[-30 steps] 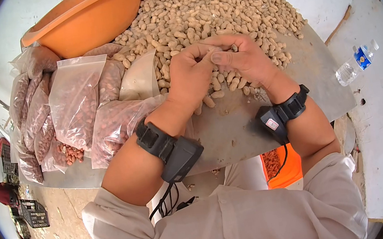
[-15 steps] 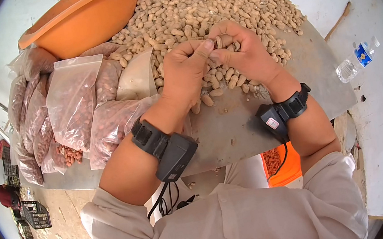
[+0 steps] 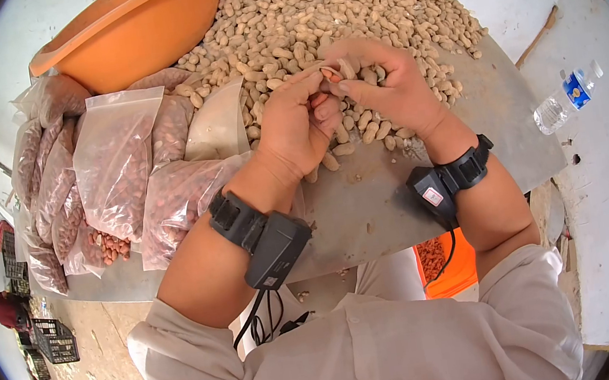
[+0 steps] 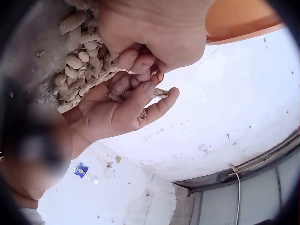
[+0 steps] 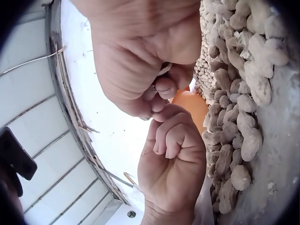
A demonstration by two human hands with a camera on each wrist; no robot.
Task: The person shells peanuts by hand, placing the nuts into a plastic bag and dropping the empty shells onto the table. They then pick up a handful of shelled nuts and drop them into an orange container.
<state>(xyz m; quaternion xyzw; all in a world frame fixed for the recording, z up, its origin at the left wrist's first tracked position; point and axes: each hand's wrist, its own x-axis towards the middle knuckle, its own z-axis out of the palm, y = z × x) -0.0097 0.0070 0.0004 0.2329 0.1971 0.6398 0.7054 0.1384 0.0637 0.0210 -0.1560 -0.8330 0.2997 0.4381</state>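
Above the near edge of the peanut pile [image 3: 343, 12], both hands meet at their fingertips. The left hand [image 3: 294, 126] pinches a reddish peanut kernel [image 3: 331, 74], its other fingers curled toward the palm. Close against it, the right hand [image 3: 400, 89] holds an opened peanut shell [image 4: 160, 93] between thumb and forefinger. Another shell piece [image 4: 142, 114] shows at the right thumb in the left wrist view. In the right wrist view the left hand [image 5: 173, 168] lies below the right hand [image 5: 145, 61], whose fingers mostly hide the shell.
Clear bags of red kernels [image 3: 121, 168] lie left on the metal table [image 3: 369, 212], an orange basin [image 3: 138, 35] behind them. A water bottle [image 3: 569, 100] appears at right. Below the table edge sits an orange container [image 3: 457, 266] with red kernels. Crates [image 3: 55, 340] stand far left.
The hands have moved slightly away from the body since a second ago. The left thumb has dropped from the peanut, and a red kernel now shows between the fingertips as the left hand turns.
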